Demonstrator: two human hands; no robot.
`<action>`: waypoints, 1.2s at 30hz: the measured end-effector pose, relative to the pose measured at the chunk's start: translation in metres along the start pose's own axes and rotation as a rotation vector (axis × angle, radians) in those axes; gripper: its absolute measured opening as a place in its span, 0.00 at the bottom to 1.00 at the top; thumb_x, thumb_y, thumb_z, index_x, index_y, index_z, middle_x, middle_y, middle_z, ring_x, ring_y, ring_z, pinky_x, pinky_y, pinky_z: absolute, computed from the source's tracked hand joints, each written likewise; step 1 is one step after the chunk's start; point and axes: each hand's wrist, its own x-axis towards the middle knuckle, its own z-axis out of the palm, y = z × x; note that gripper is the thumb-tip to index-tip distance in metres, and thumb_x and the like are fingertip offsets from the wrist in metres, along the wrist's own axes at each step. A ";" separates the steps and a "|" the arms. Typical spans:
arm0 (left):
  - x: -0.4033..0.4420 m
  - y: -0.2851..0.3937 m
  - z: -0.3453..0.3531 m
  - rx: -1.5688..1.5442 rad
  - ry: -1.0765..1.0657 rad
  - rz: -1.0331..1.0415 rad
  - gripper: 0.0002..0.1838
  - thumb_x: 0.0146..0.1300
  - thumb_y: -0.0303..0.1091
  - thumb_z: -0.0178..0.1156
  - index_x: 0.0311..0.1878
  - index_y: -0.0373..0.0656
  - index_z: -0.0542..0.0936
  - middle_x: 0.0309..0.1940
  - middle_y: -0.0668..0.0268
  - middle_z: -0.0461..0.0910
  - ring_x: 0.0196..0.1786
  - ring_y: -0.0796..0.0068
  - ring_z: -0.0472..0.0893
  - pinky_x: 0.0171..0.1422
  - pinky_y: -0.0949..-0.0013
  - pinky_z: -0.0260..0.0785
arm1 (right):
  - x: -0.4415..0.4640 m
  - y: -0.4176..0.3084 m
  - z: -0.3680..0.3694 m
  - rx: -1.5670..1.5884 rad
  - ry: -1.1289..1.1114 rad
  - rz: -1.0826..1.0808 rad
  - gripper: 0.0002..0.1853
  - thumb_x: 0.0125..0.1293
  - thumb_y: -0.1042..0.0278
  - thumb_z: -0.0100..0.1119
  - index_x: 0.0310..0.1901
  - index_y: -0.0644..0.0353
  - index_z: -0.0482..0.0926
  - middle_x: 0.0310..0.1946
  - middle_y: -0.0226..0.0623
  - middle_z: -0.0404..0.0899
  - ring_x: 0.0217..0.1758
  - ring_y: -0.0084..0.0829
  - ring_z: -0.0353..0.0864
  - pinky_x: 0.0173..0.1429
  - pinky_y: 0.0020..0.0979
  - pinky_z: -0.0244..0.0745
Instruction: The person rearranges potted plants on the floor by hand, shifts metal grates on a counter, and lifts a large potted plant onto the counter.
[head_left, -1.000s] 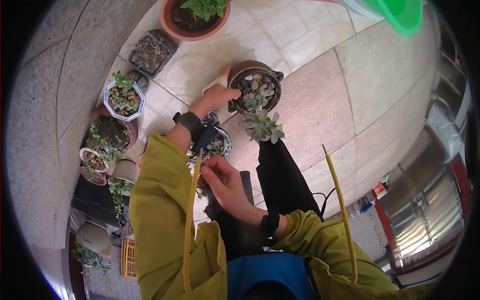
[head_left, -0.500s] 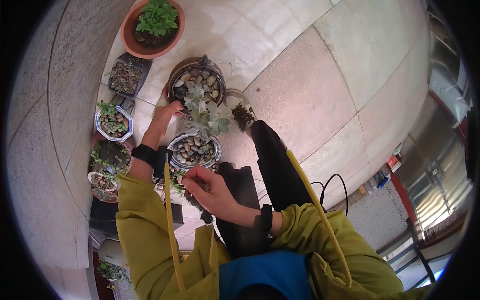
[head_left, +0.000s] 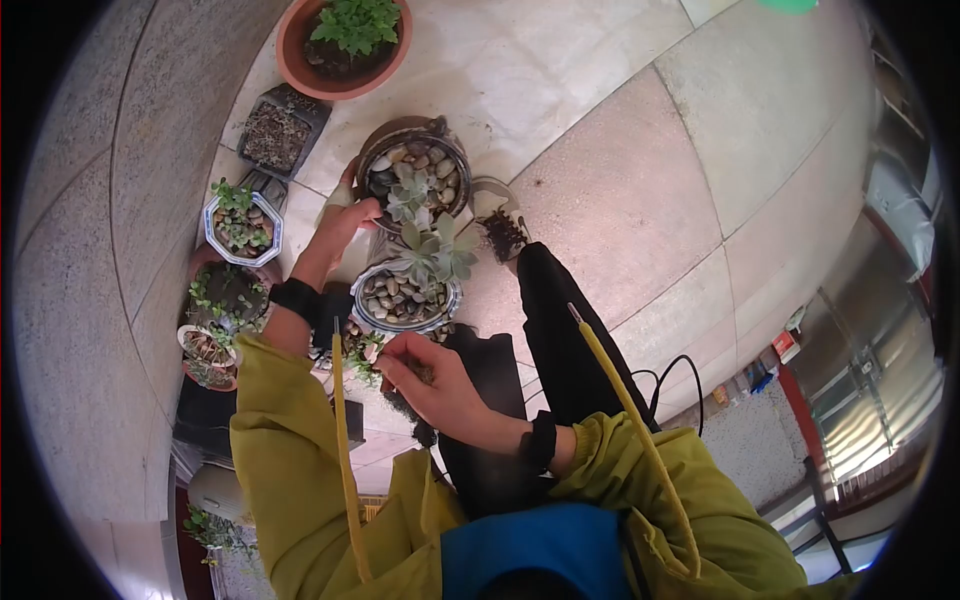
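My left hand (head_left: 343, 238) grips the left rim of a round dark flowerpot (head_left: 462, 190), its fingers spread down the outside and thumb at the edge. Pebbles fill that pot, and a pale succulent (head_left: 435, 250) leans out of it over a second, white-and-blue pebble pot (head_left: 405, 325). Below, my right hand (head_left: 435, 385) is closed in a pinch beside a small leafy green plant (head_left: 360, 355). Something brownish shows in its curled fingers, too small to make out. Dark soil or roots lie just under this hand.
A terracotta pot (head_left: 290, 50) with a leafy plant stands at the top. Along the left wall are a black square pot (head_left: 312, 115), an octagonal white pot (head_left: 210, 225) and several small planters. Loose soil (head_left: 503, 232) lies by my dark-clad knee (head_left: 545, 290).
The view has shifted, so the pots appear farther right. My left hand stays on the pot rim; my right hand stays pinched, slightly turned. A green object now shows at the top right.
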 end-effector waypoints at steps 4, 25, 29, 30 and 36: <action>0.022 0.021 0.034 0.031 -0.078 0.042 0.51 0.50 0.34 0.60 0.79 0.51 0.50 0.49 0.61 0.77 0.44 0.73 0.78 0.46 0.70 0.73 | 0.002 0.008 0.001 0.000 0.040 -0.015 0.06 0.71 0.70 0.57 0.42 0.64 0.74 0.29 0.28 0.76 0.32 0.15 0.75 0.37 0.22 0.71; 0.012 0.035 0.074 0.290 -0.018 0.241 0.35 0.57 0.35 0.63 0.70 0.47 0.67 0.57 0.57 0.73 0.50 0.65 0.80 0.56 0.67 0.71 | -0.002 0.040 0.004 -0.004 0.064 -0.070 0.07 0.71 0.68 0.57 0.42 0.64 0.75 0.26 0.26 0.77 0.31 0.13 0.72 0.35 0.21 0.68; 0.004 0.047 0.076 0.427 0.090 0.738 0.13 0.61 0.34 0.62 0.50 0.48 0.80 0.64 0.55 0.66 0.65 0.59 0.70 0.67 0.65 0.63 | -0.006 0.049 0.008 -0.027 0.049 -0.023 0.07 0.72 0.68 0.57 0.41 0.63 0.75 0.27 0.25 0.77 0.31 0.12 0.72 0.35 0.20 0.68; 0.005 0.049 0.080 0.370 0.053 0.742 0.09 0.62 0.33 0.62 0.45 0.48 0.82 0.66 0.54 0.66 0.68 0.57 0.67 0.70 0.64 0.60 | -0.007 0.051 0.008 -0.031 0.053 -0.018 0.07 0.72 0.68 0.57 0.41 0.64 0.75 0.27 0.25 0.77 0.31 0.12 0.72 0.35 0.20 0.68; 0.022 0.043 0.095 0.484 0.053 0.756 0.09 0.60 0.36 0.63 0.42 0.48 0.83 0.72 0.50 0.61 0.70 0.49 0.65 0.72 0.60 0.58 | -0.007 0.056 0.006 -0.011 0.050 -0.027 0.07 0.72 0.68 0.57 0.41 0.64 0.75 0.28 0.24 0.76 0.31 0.13 0.73 0.35 0.19 0.68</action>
